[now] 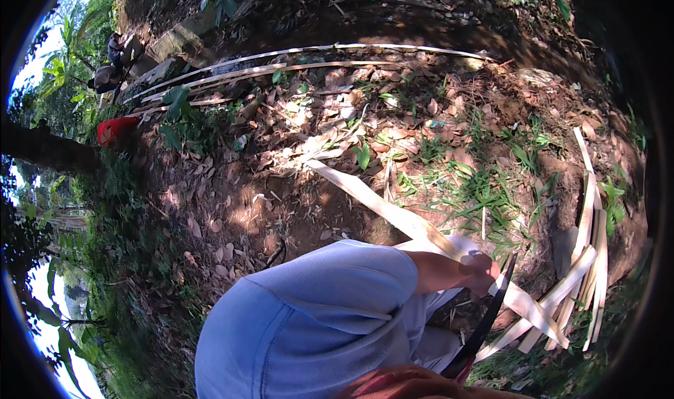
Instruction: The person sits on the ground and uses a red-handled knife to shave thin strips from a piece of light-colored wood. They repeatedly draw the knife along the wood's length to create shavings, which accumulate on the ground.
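Bamboo is lying everywhere around this person, and the left hand (481,273) is closing its fingers around a long flat split bamboo strip (393,213), pale and smooth on its cut face, which is running away from the fingers up over the leaf-littered dirt ground (281,188) and past them down toward the right; the grip looks like it is steadying the strip against the blade. Just beside those fingers a dark, slightly curved machete (491,311) is standing nearly upright, its edge touching or almost touching the strip. The right hand (414,385) is sitting at the bottom edge near the machete's handle, but whether its fingers are wrapped around it cannot be told. Beyond the left hand's fingers, to the right, a pile of finished slats (586,273) is lying loosely crossed, thin and cream-coloured. Far from both hands, long whole bamboo poles (295,58) are curving across the dry brown leaves
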### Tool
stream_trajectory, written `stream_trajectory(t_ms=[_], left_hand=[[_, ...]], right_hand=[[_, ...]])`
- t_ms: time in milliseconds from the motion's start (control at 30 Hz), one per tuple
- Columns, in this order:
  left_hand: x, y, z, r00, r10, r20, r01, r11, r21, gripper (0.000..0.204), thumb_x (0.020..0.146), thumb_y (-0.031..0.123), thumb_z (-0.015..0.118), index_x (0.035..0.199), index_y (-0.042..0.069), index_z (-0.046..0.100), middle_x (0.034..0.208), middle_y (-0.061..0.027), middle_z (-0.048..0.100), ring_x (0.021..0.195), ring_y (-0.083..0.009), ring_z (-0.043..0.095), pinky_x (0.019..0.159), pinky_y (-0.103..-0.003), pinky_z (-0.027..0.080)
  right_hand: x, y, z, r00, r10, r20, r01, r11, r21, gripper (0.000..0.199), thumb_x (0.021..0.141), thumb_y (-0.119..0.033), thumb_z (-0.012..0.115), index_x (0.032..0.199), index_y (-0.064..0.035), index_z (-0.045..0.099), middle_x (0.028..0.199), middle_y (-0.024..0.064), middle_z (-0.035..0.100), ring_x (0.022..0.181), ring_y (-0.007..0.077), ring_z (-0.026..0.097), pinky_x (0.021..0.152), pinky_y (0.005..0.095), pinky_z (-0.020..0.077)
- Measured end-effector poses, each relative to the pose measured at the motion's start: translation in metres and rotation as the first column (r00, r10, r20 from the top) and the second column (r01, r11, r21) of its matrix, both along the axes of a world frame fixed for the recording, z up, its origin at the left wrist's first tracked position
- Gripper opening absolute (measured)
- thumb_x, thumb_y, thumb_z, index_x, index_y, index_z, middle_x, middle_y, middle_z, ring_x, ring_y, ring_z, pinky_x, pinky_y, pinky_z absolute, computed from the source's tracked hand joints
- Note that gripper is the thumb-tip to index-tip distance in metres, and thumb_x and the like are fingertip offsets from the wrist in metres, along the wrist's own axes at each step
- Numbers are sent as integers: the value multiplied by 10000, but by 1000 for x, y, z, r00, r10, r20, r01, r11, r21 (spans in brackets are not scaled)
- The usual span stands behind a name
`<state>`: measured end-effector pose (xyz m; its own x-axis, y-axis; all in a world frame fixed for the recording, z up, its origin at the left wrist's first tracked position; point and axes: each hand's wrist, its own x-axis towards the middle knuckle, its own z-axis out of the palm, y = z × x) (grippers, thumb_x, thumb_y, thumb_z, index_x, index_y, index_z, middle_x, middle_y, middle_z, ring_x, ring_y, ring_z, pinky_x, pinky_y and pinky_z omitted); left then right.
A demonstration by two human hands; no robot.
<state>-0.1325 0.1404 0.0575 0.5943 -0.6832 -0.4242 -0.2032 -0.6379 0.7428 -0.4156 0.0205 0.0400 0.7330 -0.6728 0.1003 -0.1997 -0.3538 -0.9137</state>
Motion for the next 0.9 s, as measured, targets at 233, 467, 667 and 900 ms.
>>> stream_trajectory(t_ms=[233, 467, 667, 900], left_hand=[[-2, -6, -24, 995, 103, -9, -103, 994, -38, 406, 537, 287, 902, 840, 84, 723, 830, -144, 733, 860, -334, 744, 793, -418, 595], [1, -5, -24, 990, 85, 113, -74, 992, -101, 389, 524, 307, 902, 838, 148, 736, 904, -108, 745, 995, -274, 723, 968, -400, 532], [6, -19, -41, 993, 46, 113, -51, 998, 41, 487, 546, 346, 911, 942, 119, 744, 888, -98, 738, 915, -287, 733, 816, -402, 583], [-5, -23, -67, 938, 90, 335, -40, 988, -151, 438, 605, 341, 864, 920, 63, 742, 834, -115, 723, 835, -326, 734, 748, -408, 595]], right_hand=[[88, -3, 9, 999, 32, 44, -30, 998, -56, 501, 1143, -282, 546, 1531, 31, 589, 1290, 174, 734, 1069, 226, 723, 843, 331, 595], [116, -11, -12, 998, -22, 65, 18, 998, 66, 499, 1135, -257, 563, 1534, 41, 580, 1330, 181, 718, 1059, 237, 704, 865, 344, 600], [13, 15, -9, 995, -27, 100, 15, 993, 117, 512, 1137, -253, 560, 1546, 56, 557, 1338, 166, 711, 1026, 227, 695, 838, 348, 601], [-3, 8, -8, 999, -29, 22, 27, 997, 68, 499, 1146, -263, 537, 1517, 68, 579, 1310, 184, 722, 1038, 230, 704, 870, 356, 596]])
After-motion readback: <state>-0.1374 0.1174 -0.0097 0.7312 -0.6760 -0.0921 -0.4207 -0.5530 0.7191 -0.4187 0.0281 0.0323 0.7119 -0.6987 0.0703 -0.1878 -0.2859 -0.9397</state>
